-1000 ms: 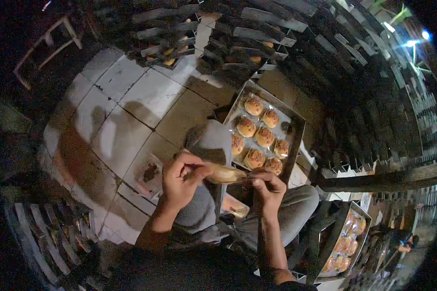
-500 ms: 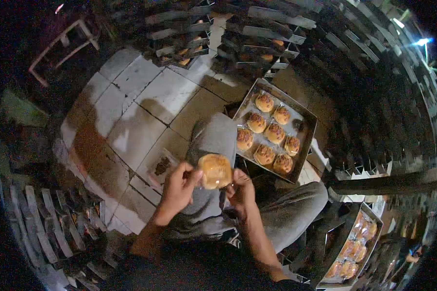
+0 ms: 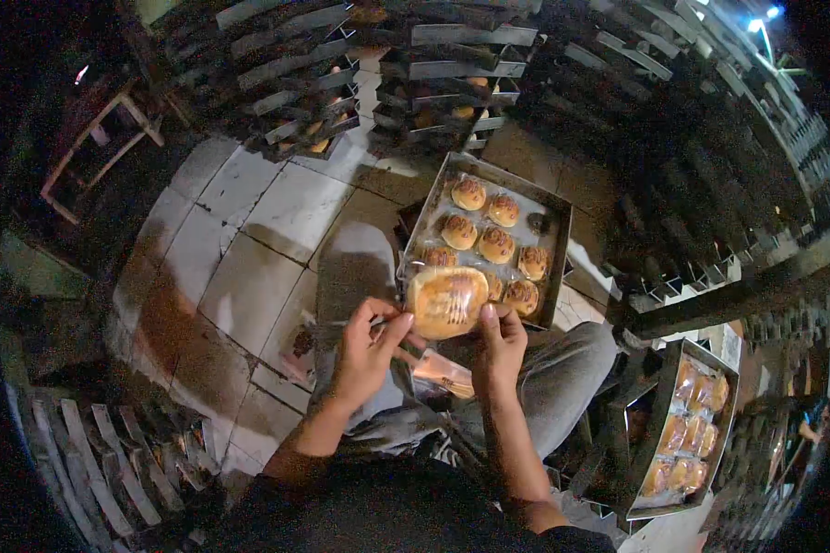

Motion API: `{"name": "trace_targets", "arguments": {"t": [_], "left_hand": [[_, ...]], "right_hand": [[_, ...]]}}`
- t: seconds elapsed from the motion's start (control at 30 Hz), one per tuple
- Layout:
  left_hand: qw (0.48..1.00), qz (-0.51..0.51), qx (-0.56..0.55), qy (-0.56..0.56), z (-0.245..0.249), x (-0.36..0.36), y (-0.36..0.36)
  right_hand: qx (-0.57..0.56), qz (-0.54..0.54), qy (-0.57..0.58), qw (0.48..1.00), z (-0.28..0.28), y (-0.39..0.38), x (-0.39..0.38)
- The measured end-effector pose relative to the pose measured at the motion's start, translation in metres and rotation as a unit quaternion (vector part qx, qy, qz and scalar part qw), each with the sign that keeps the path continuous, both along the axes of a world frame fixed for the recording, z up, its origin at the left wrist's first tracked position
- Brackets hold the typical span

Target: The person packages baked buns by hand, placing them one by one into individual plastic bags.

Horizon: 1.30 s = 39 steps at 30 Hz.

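Note:
A round golden bun in clear plastic wrap (image 3: 447, 302) is held up in front of my knees, its surface facing me and catching the light. My left hand (image 3: 371, 350) pinches the wrap at the bun's left side, thumb foremost. At the right edge, my right hand (image 3: 502, 346) grips it between thumb and fingers. Below the bun, on my lap, lies a small stack of clear and orange plastic (image 3: 444, 371), partly covered. Just beyond the bun is a metal tray (image 3: 563, 241) of brown-topped buns (image 3: 496, 244), the nearest of them hidden behind the held one.
A second tray (image 3: 638, 502) at the lower right holds rows of wrapped buns (image 3: 687, 433). Stacked dark tray racks (image 3: 470, 69) surround me. On the tiled floor (image 3: 249, 263) to the left lies a clear packet with dark contents (image 3: 302, 343). A wooden frame (image 3: 101, 152) stands upper left.
The wrapped bun and both hands have moved right and a little up, now overlapping the near tray. The plastic stack on my lap has come into sight. The camera view has shifted slightly.

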State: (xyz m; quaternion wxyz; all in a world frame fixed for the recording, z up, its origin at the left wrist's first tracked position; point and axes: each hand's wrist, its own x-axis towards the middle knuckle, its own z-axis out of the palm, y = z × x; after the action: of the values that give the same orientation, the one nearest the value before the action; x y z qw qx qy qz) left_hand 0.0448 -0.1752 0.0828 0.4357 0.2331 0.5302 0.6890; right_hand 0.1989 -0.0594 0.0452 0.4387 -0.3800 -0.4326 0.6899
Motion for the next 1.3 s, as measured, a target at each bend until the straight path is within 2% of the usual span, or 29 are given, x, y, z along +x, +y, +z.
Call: {"name": "trace_targets", "arguments": {"t": [0.03, 0.1, 0.17, 0.27, 0.37, 0.4, 0.43, 0.47, 0.6, 0.67, 0.7, 0.77, 0.8, 0.87, 0.9, 1.0, 1.07, 1.1, 1.13, 1.17, 1.23, 1.27, 1.3], "left_hand": [[0.997, -0.001, -0.021, 0.078, -0.012, -0.007, 0.008], [0.98, 0.029, -0.05, 0.19, -0.013, -0.017, 0.016], [0.981, 0.043, -0.029, 0.188, -0.008, -0.034, 0.02], [0.99, 0.064, -0.032, 0.125, 0.013, -0.042, 0.001], [0.962, 0.116, -0.012, 0.248, 0.013, -0.06, -0.016], [0.962, 0.124, -0.02, 0.241, 0.016, -0.061, -0.023], [0.974, 0.122, -0.013, 0.192, 0.025, -0.06, -0.032], [0.983, 0.118, -0.004, 0.143, 0.028, -0.06, -0.038], [0.982, 0.156, 0.039, 0.103, 0.007, -0.066, -0.04], [0.966, 0.105, 0.005, 0.236, 0.01, -0.075, -0.044], [0.968, 0.1, 0.003, 0.232, 0.018, -0.076, -0.038], [0.908, 0.138, 0.118, 0.377, 0.039, -0.085, -0.005], [0.908, 0.135, 0.12, 0.377, 0.039, -0.092, 0.01], [0.872, 0.14, 0.061, 0.465, 0.032, -0.1, 0.027], [0.893, 0.134, 0.034, 0.428, 0.032, -0.103, 0.021], [0.885, 0.133, -0.014, 0.447, 0.016, -0.094, -0.009], [0.884, 0.139, -0.019, 0.446, -0.015, -0.092, -0.027], [0.94, 0.077, -0.122, 0.309, -0.021, -0.085, -0.04], [0.962, 0.013, -0.219, 0.161, -0.026, -0.078, -0.048], [0.961, 0.012, -0.221, 0.164, -0.031, -0.07, -0.05], [0.982, 0.04, -0.173, 0.061, -0.036, -0.044, -0.05], [0.982, 0.034, -0.165, 0.086, -0.032, -0.03, -0.046], [0.985, -0.006, -0.168, 0.045, -0.032, -0.015, -0.041]], "right_hand": [[0.057, -0.036, -0.069, 0.995, 0.001, 0.003, -0.001], [0.096, -0.052, -0.093, 0.99, 0.008, 0.006, -0.001], [0.163, -0.056, -0.112, 0.979, 0.005, 0.02, -0.002], [0.153, -0.029, -0.155, 0.976, 0.038, 0.016, -0.015], [0.17, 0.008, -0.133, 0.976, 0.06, 0.001, -0.03], [0.184, 0.017, -0.123, 0.975, 0.062, -0.007, -0.032], [0.085, 0.051, -0.094, 0.991, 0.048, -0.01, -0.03], [0.079, 0.058, -0.101, 0.99, 0.039, -0.016, -0.03], [0.046, 0.094, -0.065, 0.992, 0.018, -0.019, -0.032], [0.21, 0.071, -0.115, 0.968, 0.034, -0.013, -0.037], [0.178, 0.05, -0.109, 0.977, 0.046, -0.007, -0.041], [0.159, 0.08, -0.115, 0.977, 0.064, 0.012, -0.056], [0.144, 0.095, -0.131, 0.976, 0.069, 0.021, -0.065], [0.085, 0.138, -0.11, 0.981, 0.052, 0.04, -0.078], [0.04, 0.116, -0.03, 0.992, 0.038, 0.047, -0.082], [-0.003, 0.139, 0.023, 0.99, 0.003, 0.023, -0.072], [-0.162, 0.144, 0.045, 0.975, -0.047, 0.0, -0.07], [-0.177, 0.173, 0.091, 0.964, -0.068, -0.01, -0.069], [-0.19, 0.185, 0.042, 0.963, -0.074, -0.021, -0.073], [-0.212, 0.2, 0.037, 0.956, -0.076, -0.02, -0.071], [-0.243, 0.207, 0.032, 0.947, -0.043, -0.029, -0.068], [-0.304, 0.165, 0.135, 0.929, -0.024, -0.031, -0.069], [-0.353, 0.125, 0.239, 0.896, -0.014, -0.027, -0.07]]}}
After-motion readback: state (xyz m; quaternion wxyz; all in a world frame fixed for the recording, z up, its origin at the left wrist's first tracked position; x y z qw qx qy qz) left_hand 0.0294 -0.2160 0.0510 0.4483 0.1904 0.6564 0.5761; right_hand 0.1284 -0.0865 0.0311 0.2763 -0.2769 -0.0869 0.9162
